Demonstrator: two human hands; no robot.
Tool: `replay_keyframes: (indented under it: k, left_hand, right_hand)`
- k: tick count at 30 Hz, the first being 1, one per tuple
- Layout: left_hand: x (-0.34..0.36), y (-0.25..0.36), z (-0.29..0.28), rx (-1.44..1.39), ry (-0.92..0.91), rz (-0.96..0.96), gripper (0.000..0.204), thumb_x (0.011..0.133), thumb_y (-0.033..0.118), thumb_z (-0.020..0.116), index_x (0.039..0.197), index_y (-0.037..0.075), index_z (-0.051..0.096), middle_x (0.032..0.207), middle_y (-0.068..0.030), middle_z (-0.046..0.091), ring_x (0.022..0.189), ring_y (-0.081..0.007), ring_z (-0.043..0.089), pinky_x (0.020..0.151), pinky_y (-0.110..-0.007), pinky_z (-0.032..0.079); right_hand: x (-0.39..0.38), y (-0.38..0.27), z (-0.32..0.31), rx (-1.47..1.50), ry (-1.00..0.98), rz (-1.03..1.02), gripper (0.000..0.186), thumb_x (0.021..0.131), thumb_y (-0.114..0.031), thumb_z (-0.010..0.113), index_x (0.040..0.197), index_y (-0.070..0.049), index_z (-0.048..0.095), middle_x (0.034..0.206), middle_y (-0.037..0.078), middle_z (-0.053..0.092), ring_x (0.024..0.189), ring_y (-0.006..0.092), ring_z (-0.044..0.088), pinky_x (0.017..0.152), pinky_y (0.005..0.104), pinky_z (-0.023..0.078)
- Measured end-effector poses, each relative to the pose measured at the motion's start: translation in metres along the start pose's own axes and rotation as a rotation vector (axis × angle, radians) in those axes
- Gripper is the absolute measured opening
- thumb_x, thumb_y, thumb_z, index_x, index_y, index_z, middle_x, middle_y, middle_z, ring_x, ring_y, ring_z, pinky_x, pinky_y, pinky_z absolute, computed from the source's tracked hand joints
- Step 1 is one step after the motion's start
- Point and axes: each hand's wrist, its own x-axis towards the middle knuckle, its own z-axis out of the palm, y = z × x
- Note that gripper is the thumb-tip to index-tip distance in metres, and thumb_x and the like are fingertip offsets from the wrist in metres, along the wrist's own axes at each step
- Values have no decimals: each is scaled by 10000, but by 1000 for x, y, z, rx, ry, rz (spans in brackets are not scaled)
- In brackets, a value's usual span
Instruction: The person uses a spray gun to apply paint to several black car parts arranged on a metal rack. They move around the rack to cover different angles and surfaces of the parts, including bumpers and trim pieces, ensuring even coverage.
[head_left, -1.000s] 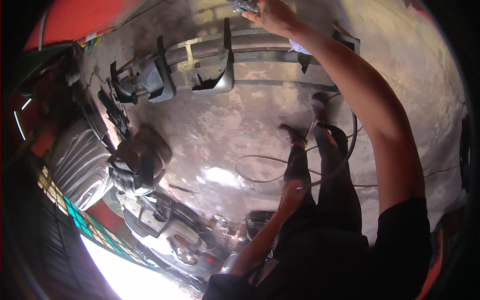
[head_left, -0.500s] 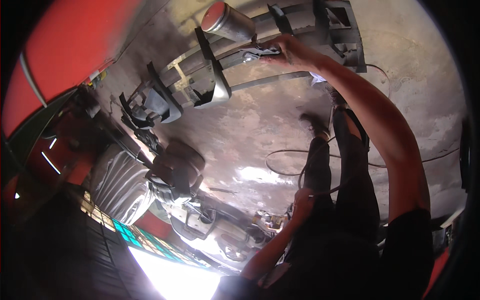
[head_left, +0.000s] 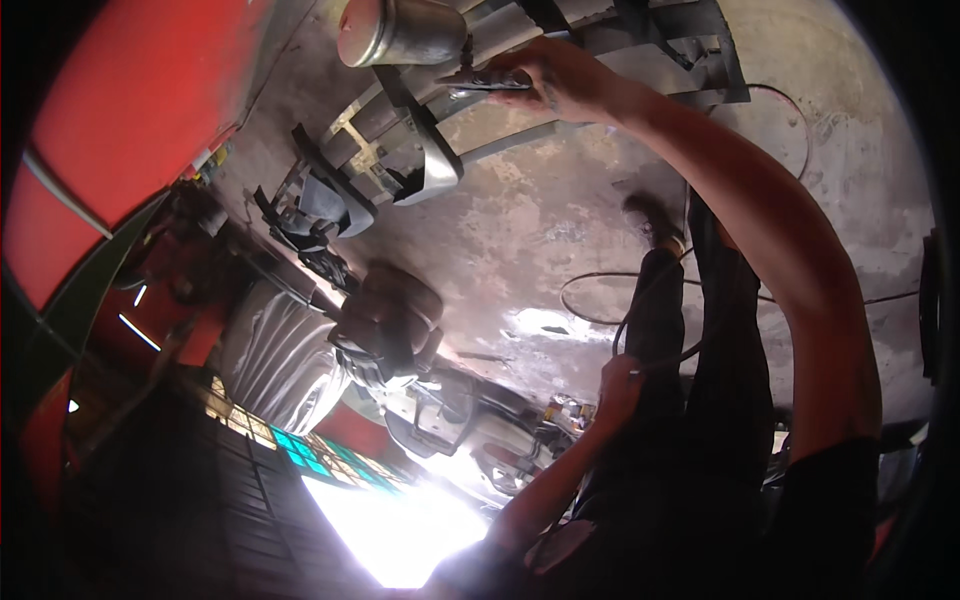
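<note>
My right hand is stretched out at the top and closed around a spray gun. A metal cup with a reddish end belongs to the gun and juts out to its left. Beneath and beyond the gun lies a long, curved vehicle part like a bumper frame, dark and grey, with upright brackets and open gaps. Low by my leg, my left hand is closed on a thin hose. Its fingertips are partly hidden. The trigger finger on the gun is hard to make out.
The hose loops over the worn concrete floor near my feet. A red vehicle panel rises at the left. Further down stand a dark brown seat-like object, a pale motor scooter and a silvery cover. Bright light enters at the bottom.
The spray gun and my right hand have moved left and up in the picture, over the frame. My view has shifted slightly. My left hand still grips the hose.
</note>
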Motion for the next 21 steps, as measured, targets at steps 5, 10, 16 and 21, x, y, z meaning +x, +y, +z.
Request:
replay_keyframes:
  k: [5,10,16,21]
  left_hand:
    - [-13,-22,21,-132,-96,-138,250,913,100,692,1140,41,605,1124,-207,640,1073,-466,605,897,-538,471]
    - [-13,2,21,-143,-59,-99,222,935,102,715,1114,31,603,1084,-176,639,1020,-399,647,877,-452,512]
    - [-21,-1,10,-104,-66,-222,263,902,154,688,1130,59,600,1077,-227,644,1057,-477,606,855,-566,471]
    - [-34,-37,5,-49,44,-197,218,866,105,638,1076,68,594,1062,-233,644,1045,-478,603,861,-566,470]
  right_hand:
    - [-69,-1,-14,56,-261,12,302,930,-275,809,1195,-144,750,894,171,737,832,353,707,759,464,527]
    - [-34,-14,-25,26,-237,87,275,963,-269,774,1187,-113,742,891,163,739,790,335,713,725,444,529]
    - [-35,-19,-4,-101,216,-22,272,975,-251,758,1214,-124,727,894,141,753,758,325,716,697,441,560]
    - [-101,-42,25,-86,-116,40,273,985,-359,732,1149,-141,726,773,122,702,756,331,706,707,457,568]
